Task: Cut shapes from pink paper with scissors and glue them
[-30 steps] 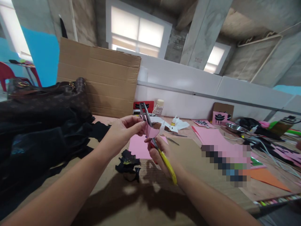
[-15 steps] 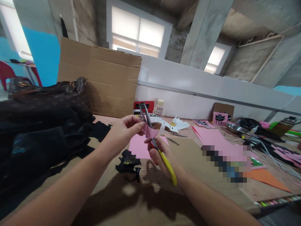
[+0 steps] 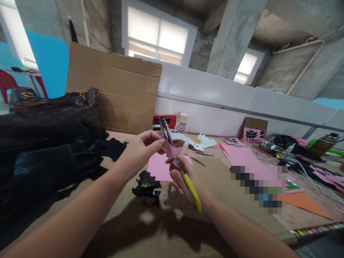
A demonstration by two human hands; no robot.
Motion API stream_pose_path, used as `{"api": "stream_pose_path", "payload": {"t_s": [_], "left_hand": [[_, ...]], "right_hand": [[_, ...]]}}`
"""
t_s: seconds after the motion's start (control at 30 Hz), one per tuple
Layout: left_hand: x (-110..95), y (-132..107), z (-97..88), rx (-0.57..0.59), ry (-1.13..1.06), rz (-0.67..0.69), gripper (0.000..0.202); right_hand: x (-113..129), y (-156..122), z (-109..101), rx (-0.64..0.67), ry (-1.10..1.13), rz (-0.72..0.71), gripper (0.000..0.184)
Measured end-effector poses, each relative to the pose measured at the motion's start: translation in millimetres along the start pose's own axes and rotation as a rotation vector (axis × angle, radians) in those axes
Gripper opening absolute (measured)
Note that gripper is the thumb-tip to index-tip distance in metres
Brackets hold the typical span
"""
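Between the thumb and fingers of my left hand [image 3: 149,145] is a small curved piece of pink paper [image 3: 173,151]. My right hand [image 3: 185,175] is closed round the yellow-handled scissors [image 3: 192,191], whose blades point up and away, slightly parted, at the pink piece. Part of the handles is hidden by my fingers. Below the hands lies a flat pink sheet [image 3: 157,172] on the cardboard. Crumpled black scraps [image 3: 146,184] with gold glitter lie in front of it.
A brown handbag [image 3: 53,111] and black material stand at the left, before an upright cardboard sheet [image 3: 115,86]. Tweezers [image 3: 197,160], a glue bottle [image 3: 199,137] and white paper scraps [image 3: 208,142] lie behind the hands. Pink sheets [image 3: 242,157] and a metal bowl [image 3: 270,146] are at the right.
Almost nothing differs. The hands stay in place, with the pink piece and the scissors shifted only very slightly.
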State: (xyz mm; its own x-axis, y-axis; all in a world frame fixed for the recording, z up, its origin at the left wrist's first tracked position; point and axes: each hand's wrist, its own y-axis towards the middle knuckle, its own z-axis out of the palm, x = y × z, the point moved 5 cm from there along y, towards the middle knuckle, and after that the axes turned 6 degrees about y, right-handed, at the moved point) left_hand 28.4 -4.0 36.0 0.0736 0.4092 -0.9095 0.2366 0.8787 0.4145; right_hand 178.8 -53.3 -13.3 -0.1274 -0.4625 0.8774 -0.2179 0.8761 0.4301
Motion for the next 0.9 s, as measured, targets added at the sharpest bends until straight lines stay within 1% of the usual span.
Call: {"api": "stream_pose_path", "payload": {"t_s": [0.17, 0.4, 0.6, 0.73, 0.83, 0.9], "left_hand": [[-1, 1, 1.1, 0.001, 0.003, 0.007, 0.013], [-1, -1, 0.1, 0.000, -0.001, 0.004, 0.013], [0, 0, -0.2, -0.017, -0.003, -0.011, 0.014], [2, 0, 0.0, 0.002, -0.023, -0.004, 0.012], [1, 1, -1.2, -0.009, -0.024, -0.001, 0.012], [0, 1, -2.6, -0.033, -0.004, 0.005, 0.013]], "right_hand": [[-2, 0, -1, -0.009, -0.010, 0.000, 0.040], [3, 0, -1, -0.026, -0.024, -0.043, 0.036], [2, 1, -1, -0.038, -0.027, -0.021, 0.036], [-1, 1, -1, -0.030, 0.002, 0.010, 0.038], [-7, 2, -4, -0.057, 0.041, 0.052, 0.040], [-11, 4, -8, -0.077, 0.086, 0.050, 0.042]]}}
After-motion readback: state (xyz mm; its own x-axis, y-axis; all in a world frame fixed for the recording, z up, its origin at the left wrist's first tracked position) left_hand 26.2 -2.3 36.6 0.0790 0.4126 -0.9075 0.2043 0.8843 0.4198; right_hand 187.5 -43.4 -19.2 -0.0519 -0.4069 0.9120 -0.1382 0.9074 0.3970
